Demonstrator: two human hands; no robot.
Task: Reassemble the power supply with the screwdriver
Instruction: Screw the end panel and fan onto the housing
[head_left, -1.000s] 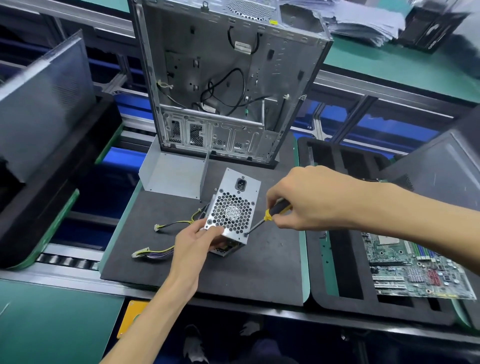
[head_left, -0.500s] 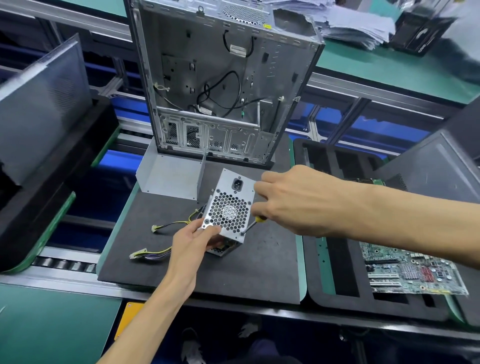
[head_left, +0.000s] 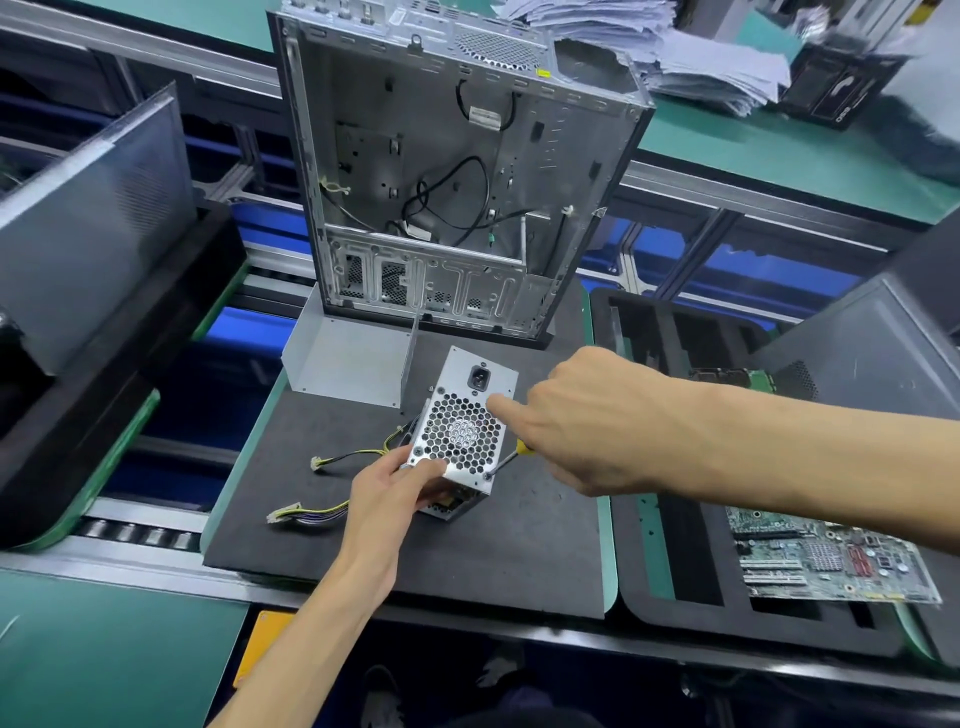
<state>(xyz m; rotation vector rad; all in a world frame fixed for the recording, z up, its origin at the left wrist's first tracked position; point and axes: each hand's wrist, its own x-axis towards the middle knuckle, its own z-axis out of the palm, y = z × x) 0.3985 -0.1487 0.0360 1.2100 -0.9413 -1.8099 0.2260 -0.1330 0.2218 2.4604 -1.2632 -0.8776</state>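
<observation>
The silver power supply (head_left: 464, 415) stands tilted on the black foam mat (head_left: 519, 551), its honeycomb fan grille and power socket facing me. My left hand (head_left: 387, 493) grips its lower left corner. My right hand (head_left: 582, 426) holds the screwdriver (head_left: 511, 456), whose yellow-and-black handle is mostly hidden under the fingers. Its metal tip sits at the screw in the grille's lower right corner. Yellow and black cables (head_left: 337, 460) with white connectors trail from the unit to the left.
An open computer case (head_left: 452, 171) stands upright behind the mat, and a grey metal cover (head_left: 353, 364) leans in front of it. To the right, a black foam tray (head_left: 691, 571) carries a motherboard (head_left: 826, 561). A grey panel (head_left: 88, 228) stands at the left.
My right hand has rolled over the screwdriver handle, hiding most of it, and shifted slightly left. The tip stays at the lower right screw. My left hand keeps its hold.
</observation>
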